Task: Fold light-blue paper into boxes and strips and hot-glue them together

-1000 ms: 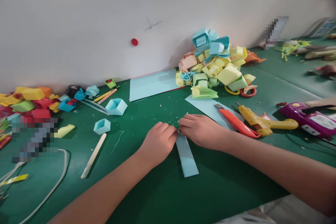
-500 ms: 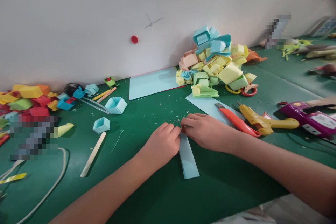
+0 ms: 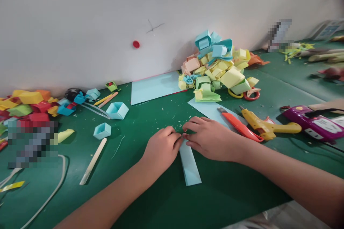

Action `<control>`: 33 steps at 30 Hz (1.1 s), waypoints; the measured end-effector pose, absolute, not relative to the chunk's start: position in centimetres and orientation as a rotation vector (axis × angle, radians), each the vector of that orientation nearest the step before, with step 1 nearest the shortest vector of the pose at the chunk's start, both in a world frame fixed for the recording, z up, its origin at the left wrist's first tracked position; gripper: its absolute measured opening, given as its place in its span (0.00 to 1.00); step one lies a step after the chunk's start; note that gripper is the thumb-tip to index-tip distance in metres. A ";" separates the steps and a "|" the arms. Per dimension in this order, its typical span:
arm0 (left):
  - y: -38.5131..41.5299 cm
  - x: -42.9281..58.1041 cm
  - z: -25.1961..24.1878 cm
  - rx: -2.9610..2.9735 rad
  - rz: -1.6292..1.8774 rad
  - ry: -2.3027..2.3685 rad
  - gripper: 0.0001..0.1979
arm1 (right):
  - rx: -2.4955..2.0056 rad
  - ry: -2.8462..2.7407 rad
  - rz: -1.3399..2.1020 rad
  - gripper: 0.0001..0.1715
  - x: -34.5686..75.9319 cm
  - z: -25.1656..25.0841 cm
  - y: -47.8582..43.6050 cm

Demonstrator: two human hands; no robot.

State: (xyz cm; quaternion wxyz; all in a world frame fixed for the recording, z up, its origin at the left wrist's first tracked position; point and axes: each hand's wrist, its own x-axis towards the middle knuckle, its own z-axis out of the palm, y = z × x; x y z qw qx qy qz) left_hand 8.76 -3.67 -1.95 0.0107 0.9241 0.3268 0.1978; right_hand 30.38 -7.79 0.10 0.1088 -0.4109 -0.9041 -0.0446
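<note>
A folded light-blue paper strip (image 3: pixel 190 166) lies on the green table, its near end pointing toward me. My left hand (image 3: pixel 163 147) is closed at the strip's far end, thumb and fingers pinching its edge. From the other side my right hand (image 3: pixel 205 136) touches the same end, with its fingers bent and slightly parted. The fingers cover the far tip of the strip, so the fold there is hidden. Just beyond my right hand are a red utility knife (image 3: pixel 240 126) and a yellow glue gun (image 3: pixel 268 126), on and beside a light-blue paper sheet (image 3: pixel 200 106).
A heap of folded paper pieces (image 3: pixel 215 68) sits by the wall. Blue paper rings (image 3: pixel 117 111), a pale flat stick (image 3: pixel 93 161) and a white cable (image 3: pixel 63 171) lie left. A purple power strip (image 3: pixel 313 123) stands right. Another blue sheet (image 3: pixel 156 87) lies behind.
My right hand's fingers have loosened and spread a little at the strip's far end. My left hand stays pinched there. The whole view has shifted slightly.
</note>
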 end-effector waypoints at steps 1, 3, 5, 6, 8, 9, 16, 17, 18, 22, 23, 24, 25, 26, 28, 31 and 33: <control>-3.7 8.8 -2.1 2.915 0.636 1.016 0.08 | -1.211 -2.651 -0.116 0.16 30.4 0.1 -7.8; -3.7 8.8 -2.3 3.001 0.644 0.983 0.10 | -1.222 -2.640 -0.097 0.18 30.4 0.1 -7.8; -3.7 8.8 -2.3 3.056 0.619 0.947 0.10 | -1.259 -2.600 -0.072 0.19 30.3 0.0 -7.8; -3.7 8.8 -2.3 3.056 0.607 0.938 0.10 | -1.285 -2.568 -0.052 0.20 30.3 -0.1 -7.7; -3.7 8.9 -2.2 3.018 0.587 0.930 0.09 | -1.328 -2.499 0.002 0.21 30.2 -0.4 -7.5; -3.7 9.0 -2.1 2.995 0.579 0.924 0.08 | -1.341 -2.473 0.029 0.21 30.2 -0.6 -7.3; -3.9 9.1 -2.0 2.903 0.567 0.969 0.03 | -1.377 -2.434 0.115 0.15 29.9 -1.6 -7.0; -4.0 9.1 -2.0 2.893 0.563 0.984 0.03 | -1.373 -2.435 0.135 0.14 29.9 -1.6 -7.0; -4.0 9.1 -2.0 2.885 0.558 0.996 0.02 | -1.373 -2.433 0.154 0.13 29.8 -1.5 -7.0; -4.2 9.0 -2.0 2.860 0.554 1.013 0.04 | -1.387 -2.395 0.226 0.11 29.7 -1.1 -7.0; -4.2 9.0 -2.0 2.858 0.555 1.017 0.06 | -1.388 -2.383 0.242 0.10 29.7 -1.1 -7.0; -4.2 9.0 -2.0 2.858 0.554 1.023 0.07 | -1.387 -2.370 0.258 0.09 29.7 -1.0 -7.0; -4.2 9.0 -2.0 2.861 0.551 1.026 0.08 | -1.384 -2.359 0.274 0.08 29.7 -1.0 -7.0; -4.1 9.0 -1.9 2.863 0.549 1.026 0.08 | -1.376 -2.348 0.289 0.07 29.7 -0.9 -7.0; -4.1 8.9 -1.9 2.859 0.556 1.016 0.07 | -1.353 -2.336 0.311 0.05 29.7 -0.8 -7.0; -3.9 8.9 -1.7 2.830 0.606 0.976 0.03 | -1.318 -2.324 0.307 0.05 29.8 -0.5 -7.2; -3.8 8.8 -1.5 2.822 0.687 0.933 0.04 | -1.304 -2.305 0.285 0.04 29.8 -0.3 -7.4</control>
